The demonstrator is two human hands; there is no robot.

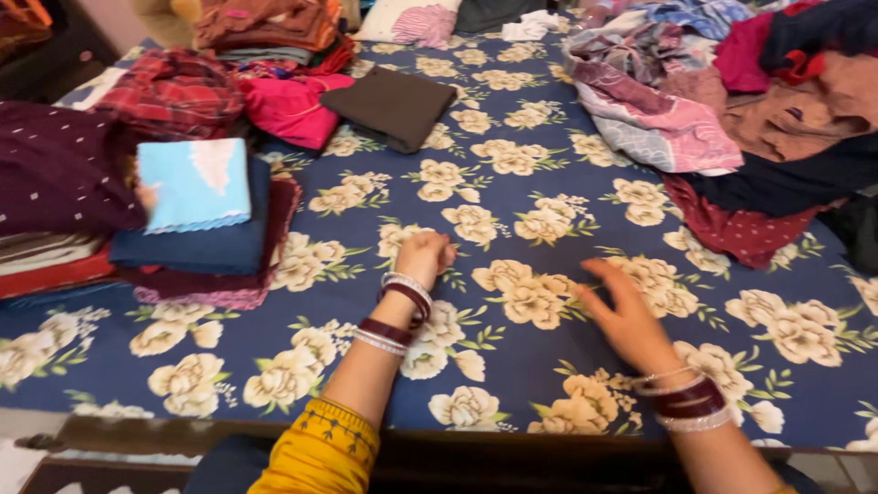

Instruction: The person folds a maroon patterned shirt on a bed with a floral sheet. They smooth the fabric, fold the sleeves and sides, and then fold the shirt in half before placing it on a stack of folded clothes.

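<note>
Bedsheet [512, 119]: navy blue with a cream flower print, spread flat over the bed and filling most of the view. Both hands rest on its bare central area.

Left hand [425, 256]: closed into a loose fist, knuckles on the sheet. Whether any fabric is pinched inside the fist cannot be determined. The wrist carries maroon and silver bangles [399, 311]; a yellow sleeve [320, 448] covers the forearm.

Right hand [626, 316]: open, fingers spread and slightly curled, fingertips touching or just above the sheet. It holds nothing. The wrist carries matching bangles.

Items to the left of the hands:
- Folded stack [206, 252] of dark blue and maroon cloths, lying on the sheet.
- Light blue folded cloth [195, 183], resting on top of that stack.
- Dark purple dotted garment [59, 169], just beside the stack.

Items at the far side:
- Red checked cloth [169, 91].
- Pink garment [291, 108].
- Dark brown folded piece [393, 105], next to the pink garment.

Items to the right:
- Unfolded heap of clothes [750, 101] in pink, maroon, brown and navy, well apart from both hands.
</note>
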